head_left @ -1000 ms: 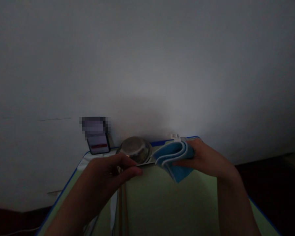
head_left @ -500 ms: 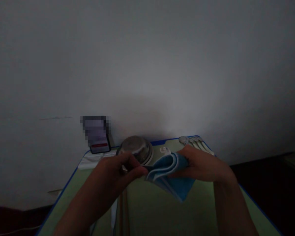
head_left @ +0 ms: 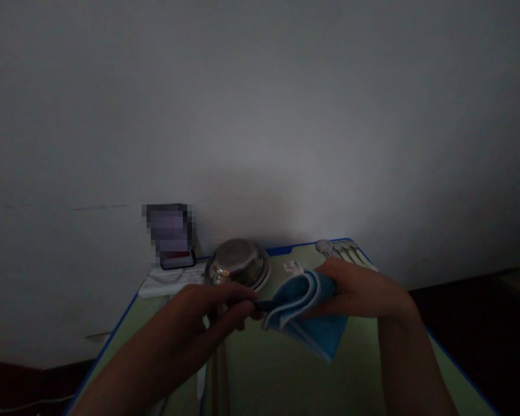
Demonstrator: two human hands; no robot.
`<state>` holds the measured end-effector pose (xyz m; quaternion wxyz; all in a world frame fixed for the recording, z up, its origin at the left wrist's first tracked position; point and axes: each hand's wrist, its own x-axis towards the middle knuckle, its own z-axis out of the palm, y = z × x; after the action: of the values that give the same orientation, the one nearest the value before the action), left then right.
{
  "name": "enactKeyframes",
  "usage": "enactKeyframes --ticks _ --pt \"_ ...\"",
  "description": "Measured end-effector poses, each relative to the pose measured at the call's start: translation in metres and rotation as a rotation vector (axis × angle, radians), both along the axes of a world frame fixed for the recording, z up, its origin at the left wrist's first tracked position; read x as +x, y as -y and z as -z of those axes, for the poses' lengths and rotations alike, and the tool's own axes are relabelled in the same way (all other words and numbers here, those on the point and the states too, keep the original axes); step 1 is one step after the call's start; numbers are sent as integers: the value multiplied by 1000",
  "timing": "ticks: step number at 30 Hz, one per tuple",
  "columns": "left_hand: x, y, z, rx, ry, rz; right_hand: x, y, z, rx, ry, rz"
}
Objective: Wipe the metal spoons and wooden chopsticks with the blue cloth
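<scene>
From where I stand, both bare hands are working close together above the counter, which has a green top and a blue edge. The left hand has its thumb and fingers pinched on one end of a thin dark piece; the other end meets the folds of a blue cloth, and I can't tell how far in it goes or just what it is. The right hand grips that cloth, thumb on the near side, the rest of its fingers mostly hidden behind the fabric. The cloth is curled over in layers with pale borders, one corner hanging down, and a small white tag sticks up at its far side.

Beyond the left hand, a shiny metal bowl sits upside down near the wall, with more rims showing around its base. To the left of it a phone leans back, its upper part blurred out, just behind a folded white cloth. A few metal spoons lie side by side at the far right corner, partly behind the right hand. Below the left hand, slim wooden sticks run toward the near edge, beside a pale, narrow utensil too dim to make out.
</scene>
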<state>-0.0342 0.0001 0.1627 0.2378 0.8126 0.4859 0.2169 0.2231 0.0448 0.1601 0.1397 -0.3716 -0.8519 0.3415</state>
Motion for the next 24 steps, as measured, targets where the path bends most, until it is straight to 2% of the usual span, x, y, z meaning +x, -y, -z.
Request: enactKeyframes --ticks 4,11,15,20,24 --pt "8 -8 -6 -70 -41 -18 -1 -1 -2 -80 56 34" --pt "19 -8 -7 -65 -30 -17 -4 -3 -5 -220 176 10" --pt "22 -8 -8 -64 -57 -20 -6 -4 -3 -155 171 -19" --pt "27 -8 -9 -55 -58 -33 -9 -3 -5 -150 188 -43" --pt "28 -8 -9 -23 -54 -14 -9 -3 -5 -141 115 -69"
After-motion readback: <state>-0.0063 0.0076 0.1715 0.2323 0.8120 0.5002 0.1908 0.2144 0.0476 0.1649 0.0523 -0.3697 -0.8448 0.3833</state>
